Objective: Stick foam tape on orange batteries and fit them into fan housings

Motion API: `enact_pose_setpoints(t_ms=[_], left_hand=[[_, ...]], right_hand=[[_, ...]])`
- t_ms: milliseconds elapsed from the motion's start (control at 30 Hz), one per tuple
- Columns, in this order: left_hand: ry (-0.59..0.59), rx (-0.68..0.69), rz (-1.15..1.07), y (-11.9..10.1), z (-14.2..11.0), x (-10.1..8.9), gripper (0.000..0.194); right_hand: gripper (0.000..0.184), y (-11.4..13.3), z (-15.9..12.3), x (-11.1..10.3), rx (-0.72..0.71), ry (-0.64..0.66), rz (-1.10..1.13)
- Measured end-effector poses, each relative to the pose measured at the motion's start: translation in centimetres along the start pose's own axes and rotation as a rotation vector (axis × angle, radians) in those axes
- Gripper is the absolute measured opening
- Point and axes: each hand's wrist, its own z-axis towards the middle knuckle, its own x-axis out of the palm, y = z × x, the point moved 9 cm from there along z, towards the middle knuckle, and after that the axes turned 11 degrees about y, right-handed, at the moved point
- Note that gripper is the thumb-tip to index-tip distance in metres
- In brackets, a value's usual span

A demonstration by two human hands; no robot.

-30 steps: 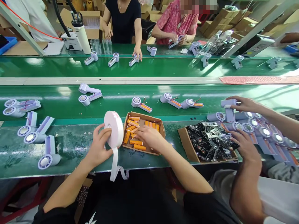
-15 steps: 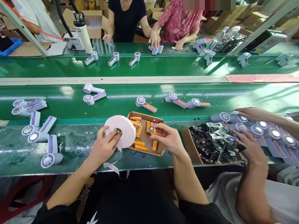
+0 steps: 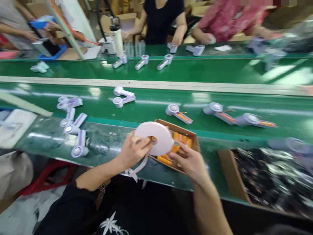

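Observation:
A flat white roll of tape (image 3: 160,138) stands tilted in my left hand (image 3: 134,148), whose fingers reach into its centre hole. From the roll a loose strip of tape (image 3: 140,168) hangs down over the bench edge. My right hand (image 3: 192,160) pinches an orange battery cell (image 3: 175,148) close to the roll's right edge; whether the two touch I cannot tell. Beneath both hands is a shallow cardboard box (image 3: 197,142) with several orange battery cells (image 3: 165,160) inside, partly covered by the roll.
Handheld fan housings (image 3: 79,150) lie at the left of the bench. Others, some with orange cells (image 3: 183,116), lie on the green conveyor belt (image 3: 151,112). At right stands a box of dark metal-and-circuit parts (image 3: 274,182), blurred. Co-workers (image 3: 163,23) work across the belt.
The view has swung left, so the scene sits farther right and is blurred. My right hand has brought the battery cell up to the tape roll's edge.

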Motion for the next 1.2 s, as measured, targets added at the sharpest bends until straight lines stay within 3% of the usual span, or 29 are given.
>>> enact_pose_setpoints(t_ms=[67, 167, 200, 267, 367, 433, 533, 633, 733, 800, 867, 933, 1000, 1067, 1100, 1133, 1200], left_hand=[[0.061, -0.046, -0.002, -1.0, 0.4, 0.8, 0.054], [0.118, -0.163, 0.013, -2.4, 0.4, 2.7, 0.061], [0.139, -0.192, 0.017, -2.9, 0.2, 3.5, 0.064], [0.178, -0.223, 0.015, -3.4, -0.6, 4.9, 0.066], [0.166, -0.168, -0.011, -3.2, -1.5, 5.3, 0.056], [0.092, -0.091, -0.032, -2.6, -1.5, 4.1, 0.054], [-0.055, 0.012, -0.041, -1.6, -0.6, 1.2, 0.050], [-0.159, 0.000, -0.020, -1.2, 0.6, -0.6, 0.052], [-0.232, -0.126, -0.014, -1.5, 0.7, -0.9, 0.052], [-0.256, -0.220, -0.032, -2.0, 0.0, -0.4, 0.053], [-0.210, -0.219, -0.060, -3.1, -0.6, 0.6, 0.050], [-0.082, -0.121, -0.104, -4.0, -0.2, 1.8, 0.054], [0.086, 0.021, -0.179, -4.0, 1.6, 3.1, 0.076], [0.199, 0.132, -0.266, -2.1, 4.5, 3.8, 0.092], [0.214, 0.134, -0.293, 0.0, 6.4, 4.0, 0.087], [0.201, 0.074, -0.296, 2.8, 8.4, 4.0, 0.075], [0.139, -0.208, -0.208, 10.4, 11.8, 4.2, 0.052]], right_hand=[[0.035, 0.8, 0.3, -1.2, -0.090, -0.142, -0.023], [0.040, 0.8, -0.6, -1.7, -0.333, -0.453, 0.252], [0.044, 0.3, -0.9, -1.5, -0.355, -0.500, 0.340], [0.050, -0.8, -0.5, -1.0, -0.265, -0.447, 0.368], [0.046, -0.7, 0.7, -0.9, -0.023, -0.164, 0.122], [0.043, 0.6, 1.0, -1.4, 0.035, 0.000, -0.015], [0.043, 2.6, 1.4, -1.6, 0.040, 0.101, -0.102], [0.047, 2.5, 2.2, 0.0, -0.025, 0.048, 0.033], [0.052, 0.7, 2.4, 0.7, -0.234, -0.233, 0.364], [0.048, -0.7, 2.2, 0.4, -0.290, -0.360, 0.495], [0.041, -0.6, 2.2, -1.5, -0.304, -0.393, 0.496], [0.034, 1.5, 1.7, -5.8, -0.416, -0.482, 0.436], [0.031, 4.3, 0.0, -10.8, -0.642, -0.678, 0.418], [0.037, 6.1, -0.3, -12.8, -0.729, -0.689, 0.433], [0.043, 6.5, -0.2, -12.8, -0.723, -0.640, 0.441], [0.051, 6.5, 0.0, -12.2, -0.694, -0.575, 0.446], [0.059, 5.6, -0.3, -10.5, -0.636, -0.479, 0.442]])
